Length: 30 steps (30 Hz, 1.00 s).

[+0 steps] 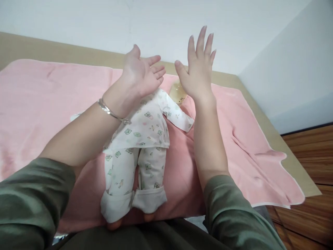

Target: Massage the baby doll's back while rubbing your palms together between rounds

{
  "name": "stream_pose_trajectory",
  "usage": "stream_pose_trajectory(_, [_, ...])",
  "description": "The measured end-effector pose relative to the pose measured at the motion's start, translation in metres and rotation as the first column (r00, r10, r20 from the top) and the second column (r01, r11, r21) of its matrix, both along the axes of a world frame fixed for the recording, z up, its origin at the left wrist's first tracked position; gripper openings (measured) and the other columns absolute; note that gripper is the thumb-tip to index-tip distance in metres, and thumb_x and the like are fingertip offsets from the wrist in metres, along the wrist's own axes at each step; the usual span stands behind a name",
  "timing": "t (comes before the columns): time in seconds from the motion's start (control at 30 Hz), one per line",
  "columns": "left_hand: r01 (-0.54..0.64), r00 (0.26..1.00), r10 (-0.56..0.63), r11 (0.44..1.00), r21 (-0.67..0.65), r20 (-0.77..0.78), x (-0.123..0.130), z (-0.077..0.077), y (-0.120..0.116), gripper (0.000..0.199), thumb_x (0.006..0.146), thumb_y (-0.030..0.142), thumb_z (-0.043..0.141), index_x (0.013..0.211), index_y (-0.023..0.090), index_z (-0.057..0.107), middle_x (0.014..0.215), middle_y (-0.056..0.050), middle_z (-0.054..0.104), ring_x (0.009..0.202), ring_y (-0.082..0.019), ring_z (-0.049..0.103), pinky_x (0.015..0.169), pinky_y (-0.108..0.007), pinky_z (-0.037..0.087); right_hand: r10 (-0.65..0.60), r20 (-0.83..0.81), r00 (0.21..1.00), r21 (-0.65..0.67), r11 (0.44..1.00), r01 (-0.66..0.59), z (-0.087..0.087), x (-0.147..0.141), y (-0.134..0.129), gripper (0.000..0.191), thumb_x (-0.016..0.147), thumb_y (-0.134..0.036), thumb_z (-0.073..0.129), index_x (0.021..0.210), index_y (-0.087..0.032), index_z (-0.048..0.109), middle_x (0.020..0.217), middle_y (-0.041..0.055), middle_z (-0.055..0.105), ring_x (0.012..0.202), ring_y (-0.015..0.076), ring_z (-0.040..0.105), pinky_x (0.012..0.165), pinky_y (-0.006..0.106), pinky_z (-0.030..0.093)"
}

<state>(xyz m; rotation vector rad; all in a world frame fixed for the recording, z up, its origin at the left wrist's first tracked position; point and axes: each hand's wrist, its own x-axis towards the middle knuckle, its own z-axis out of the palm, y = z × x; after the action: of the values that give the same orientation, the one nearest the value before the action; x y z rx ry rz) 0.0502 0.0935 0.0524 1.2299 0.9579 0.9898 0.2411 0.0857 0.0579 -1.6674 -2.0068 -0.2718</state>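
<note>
What looks like a baby doll in a white printed top and matching trousers lies on a pink blanket. Its trouser cuffs are turned up, and its feet show at the near edge. My left hand is raised over the doll's upper end, palm turned up, fingers apart, holding nothing; it hides the head. To the right, my right hand is lifted with its back towards me and fingers spread, also with nothing in it. Beside that hand lies a yellowish see-through object, perhaps a bottle, partly covered by the thumb side.
The blanket covers most of a light wooden table and has folds at the right. A white wall rises right behind the table. Brown wood-grain panels stand at the lower right.
</note>
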Motion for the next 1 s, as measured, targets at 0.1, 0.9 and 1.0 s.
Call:
stream_pose_trajectory(0.1, [0.030,0.997,-0.028,0.999,0.035,-0.072,0.016,-0.013,0.029,0.103,0.097,0.043,-0.032,0.161,0.011,0.041,0.155,-0.010,0.065,0.144,-0.018,0.061,0.129,-0.043,0.049,0.085,-0.042,0.995,-0.030,0.996,-0.087,-0.011,-0.004,0.008,0.069,0.105,-0.061,0.031,0.170,-0.042,0.026,0.178,-0.0175,0.022,0.172,0.0327,0.005,0.142,0.070,0.004])
stream_pose_trajectory(0.9, [0.162,0.898,0.026,0.908,0.385,-0.440,-0.048,-0.041,0.001,0.068,0.113,0.045,0.010,0.148,0.026,0.065,0.135,-0.011,0.075,0.140,-0.032,0.067,0.115,-0.059,0.060,0.069,-0.084,0.994,-0.071,0.995,-0.075,-0.038,-0.003,0.035,0.042,0.106,-0.040,0.044,0.137,-0.021,0.064,0.163,0.0156,0.055,0.160,0.0434,0.040,0.130,0.086,0.002])
stream_pose_trajectory(1.0, [0.257,0.951,-0.200,0.934,0.247,-0.234,-0.061,-0.027,-0.023,0.077,0.111,0.046,-0.001,0.150,0.027,0.062,0.146,-0.008,0.069,0.146,-0.027,0.062,0.116,-0.050,0.061,0.031,-0.098,0.995,-0.077,0.996,-0.039,-0.037,-0.005,0.035,0.035,0.104,-0.031,0.043,0.127,-0.024,0.069,0.160,0.0134,0.058,0.157,0.0419,0.044,0.131,0.085,0.003])
